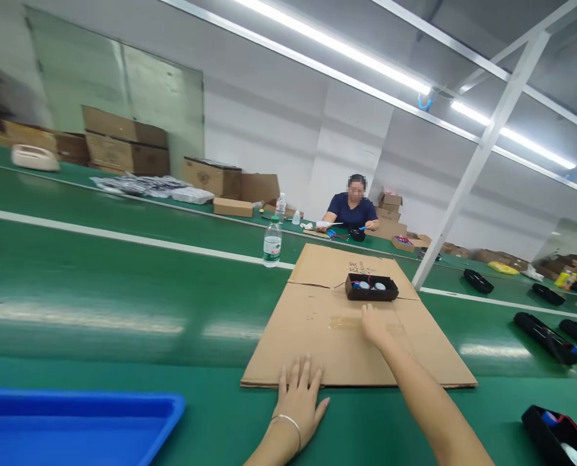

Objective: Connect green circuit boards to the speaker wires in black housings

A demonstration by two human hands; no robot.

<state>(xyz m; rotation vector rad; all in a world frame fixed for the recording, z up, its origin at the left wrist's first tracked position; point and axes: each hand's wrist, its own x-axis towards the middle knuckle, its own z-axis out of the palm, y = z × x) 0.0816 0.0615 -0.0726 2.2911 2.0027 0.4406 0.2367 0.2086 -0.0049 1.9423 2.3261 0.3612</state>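
Note:
On the green surface lies a flattened brown cardboard sheet [312, 336]. My left hand [299, 393] rests on its near edge, palm down with the fingers spread, holding nothing. A silver bangle circles that wrist. Toward the far part of the cardboard sits an open black housing [372, 291] with two round pale parts, something blue and red wires inside. Just in front of it, my right hand [374, 325] is over the cardboard with its fingers curled together. Nothing shows in those fingers, and whether they touch the housing is unclear.
A blue tray [172, 414] lies at the near left. Beyond the cardboard stands a water bottle [272, 243]. More black housings [548, 336] lie to the right, near a white metal post [482, 162]. Across the line a co-worker [351, 210] sits handling parts.

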